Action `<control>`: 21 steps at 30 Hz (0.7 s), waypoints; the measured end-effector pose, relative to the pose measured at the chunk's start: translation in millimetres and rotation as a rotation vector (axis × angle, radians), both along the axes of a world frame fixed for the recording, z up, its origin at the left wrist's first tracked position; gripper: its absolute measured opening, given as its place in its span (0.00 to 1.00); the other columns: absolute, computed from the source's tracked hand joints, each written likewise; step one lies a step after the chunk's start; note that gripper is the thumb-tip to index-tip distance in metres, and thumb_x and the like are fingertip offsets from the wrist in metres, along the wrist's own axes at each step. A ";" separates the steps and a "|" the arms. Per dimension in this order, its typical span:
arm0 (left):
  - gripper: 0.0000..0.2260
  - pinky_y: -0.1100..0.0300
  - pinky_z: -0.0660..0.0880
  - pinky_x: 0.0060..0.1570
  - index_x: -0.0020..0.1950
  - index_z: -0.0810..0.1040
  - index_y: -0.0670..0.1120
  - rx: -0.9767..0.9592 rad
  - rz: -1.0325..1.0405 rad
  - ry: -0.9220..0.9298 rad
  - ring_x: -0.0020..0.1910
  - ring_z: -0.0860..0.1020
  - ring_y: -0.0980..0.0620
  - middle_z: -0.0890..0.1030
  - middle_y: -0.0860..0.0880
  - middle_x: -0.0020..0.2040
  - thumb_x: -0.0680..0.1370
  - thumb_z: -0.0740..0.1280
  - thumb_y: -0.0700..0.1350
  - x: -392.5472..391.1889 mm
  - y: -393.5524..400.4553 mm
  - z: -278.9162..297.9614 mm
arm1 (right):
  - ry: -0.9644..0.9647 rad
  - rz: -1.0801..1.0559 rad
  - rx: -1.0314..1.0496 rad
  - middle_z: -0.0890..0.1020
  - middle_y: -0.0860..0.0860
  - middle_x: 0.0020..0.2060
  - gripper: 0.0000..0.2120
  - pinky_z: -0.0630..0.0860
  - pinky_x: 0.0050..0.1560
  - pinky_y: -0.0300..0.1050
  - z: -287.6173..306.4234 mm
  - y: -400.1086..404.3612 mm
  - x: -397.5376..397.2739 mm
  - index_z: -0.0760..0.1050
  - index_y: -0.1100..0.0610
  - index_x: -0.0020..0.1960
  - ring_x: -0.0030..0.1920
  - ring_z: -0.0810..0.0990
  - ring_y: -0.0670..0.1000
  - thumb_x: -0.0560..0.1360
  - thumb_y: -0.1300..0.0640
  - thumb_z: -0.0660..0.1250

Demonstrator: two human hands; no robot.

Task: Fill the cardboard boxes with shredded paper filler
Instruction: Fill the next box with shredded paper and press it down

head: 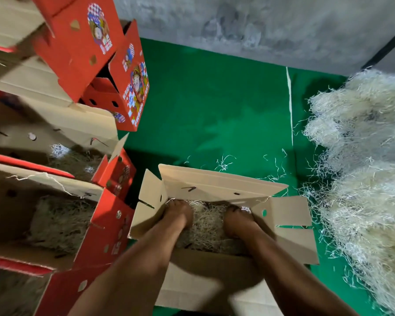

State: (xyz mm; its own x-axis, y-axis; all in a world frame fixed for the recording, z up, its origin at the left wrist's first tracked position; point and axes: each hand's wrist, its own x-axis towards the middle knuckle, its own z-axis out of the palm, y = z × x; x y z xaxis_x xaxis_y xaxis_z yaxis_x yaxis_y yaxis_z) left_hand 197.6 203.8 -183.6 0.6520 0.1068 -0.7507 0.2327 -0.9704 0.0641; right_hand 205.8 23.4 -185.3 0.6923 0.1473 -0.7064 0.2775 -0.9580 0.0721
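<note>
At the far left stands a stack of red cardboard boxes (105, 226) with their flaps up; two of them, one above the other in the view, already hold shredded paper filler (59, 222). Above these, more red boxes (128, 87) lean at angles, printed with a round cartoon-style emblem and checkered blue-and-white patches. The lettering along their sides is too small and blurred to read.

In the middle, on the green floor covering (214, 110), sits an open cardboard box (214, 185) seen from its plain brown inside, with black marker strokes on the far flap. A layer of pale filler (209, 222) lies in it. Both arms reach down into this box. The left hand (179, 214) presses on the filler near the left wall, and the right hand (238, 221) presses on it near the right wall. The fingers of both hands point away from the camera and sink into the strands, so whether they lie straight or are curled round paper cannot be told.

A few loose strands (224, 164) lie on the green covering just beyond the box. At the right edge rises a large heap of shredded paper (363, 167), well apart from the hands, against a grey concrete wall (260, 26).
</note>
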 end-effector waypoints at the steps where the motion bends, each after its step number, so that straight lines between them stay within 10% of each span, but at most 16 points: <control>1: 0.22 0.46 0.63 0.73 0.75 0.65 0.36 -0.017 -0.003 -0.014 0.74 0.65 0.38 0.66 0.36 0.75 0.82 0.60 0.42 0.6 -0.7 8.2 | 0.003 -0.015 0.027 0.75 0.60 0.70 0.21 0.71 0.70 0.56 5.6 -1.6 0.2 0.69 0.61 0.72 0.69 0.74 0.60 0.81 0.58 0.60; 6: 0.10 0.49 0.74 0.63 0.60 0.77 0.45 -0.023 -0.071 -0.157 0.59 0.78 0.45 0.80 0.45 0.59 0.83 0.58 0.43 -7.6 -13.8 31.5 | -0.059 -0.082 0.148 0.79 0.56 0.61 0.11 0.74 0.65 0.56 32.1 8.9 1.6 0.75 0.56 0.62 0.62 0.77 0.57 0.80 0.60 0.64; 11: 0.14 0.55 0.70 0.60 0.68 0.74 0.44 -0.207 0.023 -0.148 0.64 0.75 0.43 0.77 0.43 0.66 0.84 0.59 0.44 -13.1 -23.0 18.8 | 0.093 -0.165 0.294 0.79 0.52 0.53 0.05 0.71 0.68 0.53 18.3 28.9 -9.0 0.75 0.53 0.56 0.59 0.76 0.53 0.82 0.55 0.62; 21: 0.35 0.36 0.65 0.70 0.78 0.59 0.53 -0.231 -0.093 0.084 0.75 0.62 0.35 0.62 0.40 0.77 0.74 0.71 0.43 -5.7 -12.3 -16.9 | 0.267 -0.187 0.356 0.73 0.55 0.71 0.22 0.68 0.70 0.49 -12.5 26.3 -2.4 0.67 0.53 0.74 0.70 0.73 0.57 0.81 0.56 0.65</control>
